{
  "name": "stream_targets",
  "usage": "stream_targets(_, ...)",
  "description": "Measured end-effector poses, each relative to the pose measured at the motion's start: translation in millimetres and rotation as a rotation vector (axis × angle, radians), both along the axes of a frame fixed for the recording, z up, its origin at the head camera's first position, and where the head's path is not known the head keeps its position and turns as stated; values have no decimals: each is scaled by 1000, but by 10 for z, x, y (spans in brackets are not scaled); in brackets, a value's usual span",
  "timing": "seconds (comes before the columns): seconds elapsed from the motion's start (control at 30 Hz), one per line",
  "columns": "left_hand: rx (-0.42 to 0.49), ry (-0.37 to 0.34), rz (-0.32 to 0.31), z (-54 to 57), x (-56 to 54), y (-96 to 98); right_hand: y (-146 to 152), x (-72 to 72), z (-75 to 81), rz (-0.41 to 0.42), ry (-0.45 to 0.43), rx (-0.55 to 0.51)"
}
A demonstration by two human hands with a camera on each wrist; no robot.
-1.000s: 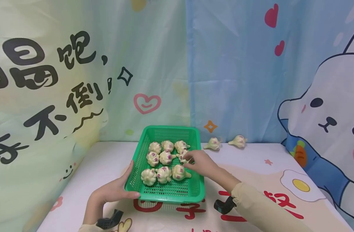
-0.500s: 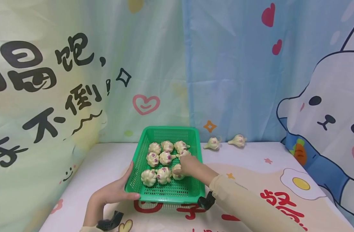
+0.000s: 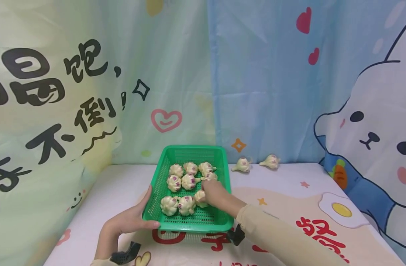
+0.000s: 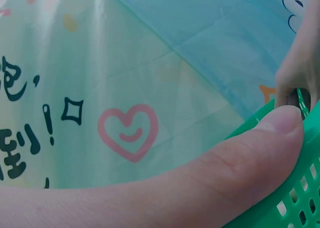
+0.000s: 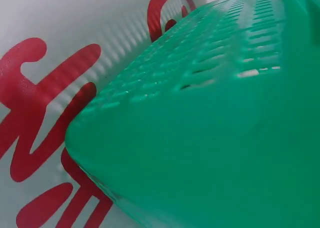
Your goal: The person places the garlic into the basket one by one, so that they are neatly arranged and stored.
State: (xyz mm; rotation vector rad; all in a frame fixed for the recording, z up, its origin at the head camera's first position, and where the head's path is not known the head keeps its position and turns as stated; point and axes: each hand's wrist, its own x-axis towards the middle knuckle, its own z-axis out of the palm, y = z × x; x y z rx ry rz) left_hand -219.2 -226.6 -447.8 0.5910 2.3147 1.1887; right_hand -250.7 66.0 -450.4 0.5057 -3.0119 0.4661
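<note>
A green plastic basket [image 3: 189, 226] stands on the table, with garlic bulbs [image 3: 190, 181] lying in three rows inside it. My left hand [image 3: 131, 220] holds its near left corner, the thumb [image 4: 250, 153] lying against the rim in the left wrist view. My right hand [image 3: 216, 194] reaches in over the right side and grips the right-hand bulb [image 3: 200, 199] of the near row. The hand covers part of that bulb, and its fingertips are hidden. Just beyond the hand sits the right-hand bulb [image 3: 210, 176] of the middle row. The basket wall [image 5: 200, 153] fills much of the right wrist view.
Two more garlic bulbs, one [image 3: 243, 165] nearer the basket and another [image 3: 270, 162] farther right, lie at the table's back edge. A printed cloth [image 3: 272, 192] covers the table. Behind it hangs a printed curtain [image 3: 262, 92].
My right hand has gone from the middle row's right-hand bulb to the near row's, and that bulb has shifted slightly left towards its neighbour. My left hand stays at the basket corner.
</note>
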Motion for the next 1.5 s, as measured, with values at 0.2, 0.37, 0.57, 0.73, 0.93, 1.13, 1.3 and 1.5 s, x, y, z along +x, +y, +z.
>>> stream_targets(0.2, 2, 6, -14, -4, -10, 4, 80, 10, 68, 104, 23, 2)
stream_targets(0.37, 1, 21, -13, 4, -12, -18, 166, 21, 126, 183, -19, -6)
stream_targets(0.57, -1, 16, -2, -26, 8, -34, 187, -5, 68, 206, 19, 39)
stream_targets(0.73, 9, 2, 5, -72, 18, -45, 160, -49, 20, 182, 24, 58)
stream_targets(0.93, 21, 14, -2, -78, 17, -48, 130, -87, 35, 148, -12, 92)
stream_targets(1.13, 26, 53, -16, -65, -7, -30, 141, -121, 67, 148, -8, 132)
stream_targets(1.3, 33, 72, -29, -51, -24, -22, 137, -133, 121, 145, -57, 131)
stream_targets(1.5, 32, 53, -21, -35, -27, -29, 24, -133, 252, 269, -58, 130)
